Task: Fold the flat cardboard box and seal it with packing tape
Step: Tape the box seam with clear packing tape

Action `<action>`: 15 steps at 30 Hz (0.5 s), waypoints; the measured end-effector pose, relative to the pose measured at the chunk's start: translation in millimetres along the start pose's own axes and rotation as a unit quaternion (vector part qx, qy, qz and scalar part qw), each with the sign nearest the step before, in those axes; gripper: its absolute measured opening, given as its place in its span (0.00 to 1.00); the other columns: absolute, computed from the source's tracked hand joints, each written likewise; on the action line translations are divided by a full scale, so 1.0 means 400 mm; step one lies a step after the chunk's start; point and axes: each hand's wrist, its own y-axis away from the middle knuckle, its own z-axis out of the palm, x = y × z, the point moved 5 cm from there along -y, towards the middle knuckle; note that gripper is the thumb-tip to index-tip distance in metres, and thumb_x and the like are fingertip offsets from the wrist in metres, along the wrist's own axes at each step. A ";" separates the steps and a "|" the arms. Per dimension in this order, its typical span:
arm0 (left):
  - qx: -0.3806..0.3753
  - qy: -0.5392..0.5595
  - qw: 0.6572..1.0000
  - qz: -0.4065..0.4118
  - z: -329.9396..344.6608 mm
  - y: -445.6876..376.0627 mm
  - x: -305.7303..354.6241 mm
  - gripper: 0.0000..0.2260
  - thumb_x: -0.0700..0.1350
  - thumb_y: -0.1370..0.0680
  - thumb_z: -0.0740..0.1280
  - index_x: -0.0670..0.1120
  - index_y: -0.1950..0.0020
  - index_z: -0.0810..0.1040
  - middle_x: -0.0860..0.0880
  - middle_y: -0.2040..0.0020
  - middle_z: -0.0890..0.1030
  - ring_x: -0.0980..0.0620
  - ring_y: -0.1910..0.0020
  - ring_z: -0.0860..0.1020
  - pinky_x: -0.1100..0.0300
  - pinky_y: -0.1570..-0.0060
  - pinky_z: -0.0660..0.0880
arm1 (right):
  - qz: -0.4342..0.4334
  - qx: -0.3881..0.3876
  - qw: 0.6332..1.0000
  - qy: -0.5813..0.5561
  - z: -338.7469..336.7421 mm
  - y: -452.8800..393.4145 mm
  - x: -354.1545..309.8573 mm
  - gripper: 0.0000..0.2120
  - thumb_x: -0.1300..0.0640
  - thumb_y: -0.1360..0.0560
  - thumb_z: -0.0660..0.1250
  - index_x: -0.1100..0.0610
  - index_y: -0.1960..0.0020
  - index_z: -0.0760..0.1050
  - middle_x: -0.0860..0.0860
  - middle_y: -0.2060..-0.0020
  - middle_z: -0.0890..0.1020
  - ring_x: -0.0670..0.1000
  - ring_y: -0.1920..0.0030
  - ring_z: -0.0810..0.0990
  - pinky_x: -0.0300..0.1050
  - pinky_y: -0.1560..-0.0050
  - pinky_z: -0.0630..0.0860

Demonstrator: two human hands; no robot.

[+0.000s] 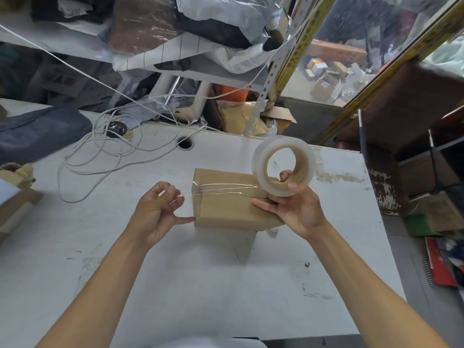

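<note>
A folded brown cardboard box (pixel 226 209) stands on the white table (pixel 175 272), its top flaps closed along a centre seam. A roll of clear packing tape (pixel 282 167) is held over the box's right end by my right hand (pixel 298 207), with one finger through the core. A strip of clear tape (pixel 221 189) runs leftward from the roll over the seam and past the box's left edge. My left hand (pixel 157 212) pinches the strip's free end just left of the box, thumb near the box's lower left corner.
White cables (pixel 105 156) lie coiled at the back left beside a dark bag (pixel 37 131). A cable hole (pixel 185 143) is behind the box. Cardboard scraps (pixel 17 192) sit at the left edge. Cluttered shelves stand behind; the table's right edge drops to boxes and papers.
</note>
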 end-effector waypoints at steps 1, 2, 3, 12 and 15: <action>0.002 0.000 1.000 -0.008 -0.002 -0.001 -0.007 0.16 0.34 0.18 0.59 0.48 0.63 0.71 0.49 0.60 0.73 0.55 0.65 0.76 0.24 0.50 0.74 | 0.000 0.000 1.000 -0.002 0.000 0.000 0.000 0.17 0.59 0.36 0.76 0.56 0.54 0.71 0.54 0.63 0.54 0.50 0.66 0.56 0.71 0.39 0.71; 0.003 0.005 1.000 -0.012 -0.004 0.000 -0.012 0.15 0.35 0.18 0.61 0.48 0.64 0.71 0.50 0.60 0.73 0.55 0.65 0.75 0.24 0.49 0.73 | 0.000 0.000 1.000 -0.001 0.002 0.000 0.002 0.17 0.58 0.36 0.77 0.56 0.54 0.71 0.54 0.62 0.53 0.51 0.65 0.55 0.71 0.38 0.71; -0.002 0.011 1.000 -0.011 -0.007 -0.002 -0.016 0.14 0.37 0.20 0.64 0.48 0.64 0.72 0.50 0.60 0.73 0.56 0.66 0.75 0.24 0.49 0.73 | -0.002 0.001 1.000 0.000 0.003 0.001 0.002 0.16 0.58 0.36 0.76 0.56 0.54 0.71 0.55 0.62 0.51 0.51 0.64 0.54 0.71 0.39 0.72; -0.012 -0.002 1.000 0.001 0.027 -0.004 0.005 0.12 0.43 0.20 0.66 0.50 0.64 0.73 0.52 0.60 0.75 0.53 0.64 0.68 0.21 0.50 0.70 | -0.029 0.015 0.998 -0.049 -0.006 0.015 0.003 0.20 0.52 0.37 0.79 0.57 0.55 0.71 0.51 0.68 0.60 0.50 0.66 0.55 0.72 0.40 0.72; -0.016 -0.021 1.000 -0.016 0.029 -0.006 -0.003 0.12 0.43 0.19 0.65 0.50 0.63 0.73 0.53 0.60 0.74 0.53 0.65 0.66 0.24 0.51 0.73 | -0.031 0.018 0.998 -0.053 -0.007 0.016 0.003 0.20 0.52 0.38 0.79 0.57 0.56 0.71 0.51 0.68 0.59 0.51 0.66 0.55 0.72 0.40 0.72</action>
